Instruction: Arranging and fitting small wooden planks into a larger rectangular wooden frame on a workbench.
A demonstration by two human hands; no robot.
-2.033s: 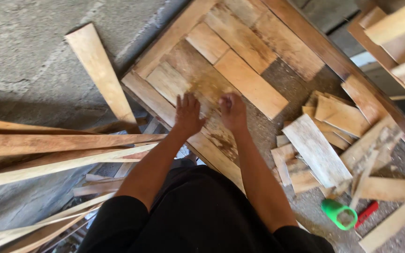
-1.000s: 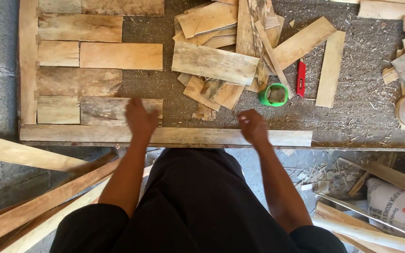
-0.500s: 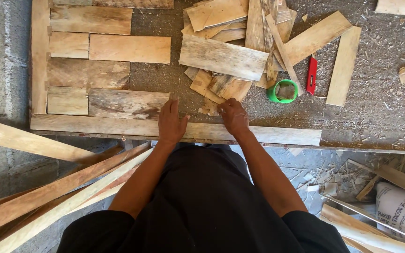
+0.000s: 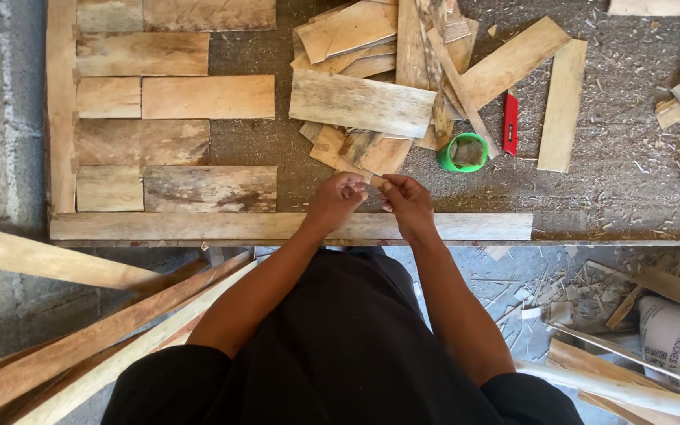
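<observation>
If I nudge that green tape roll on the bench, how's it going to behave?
The green tape roll lies flat on its side, so it would probably slide rather than roll. It looks light and hollow, so easily shoved. Sawdust on the bench may let it skid.

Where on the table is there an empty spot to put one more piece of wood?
Bare board lies right of the red cutter and the lone plank, down to the front rail. A narrower gap sits between the laid panels. The scrap pile by the green tape roll is crowded.
</observation>
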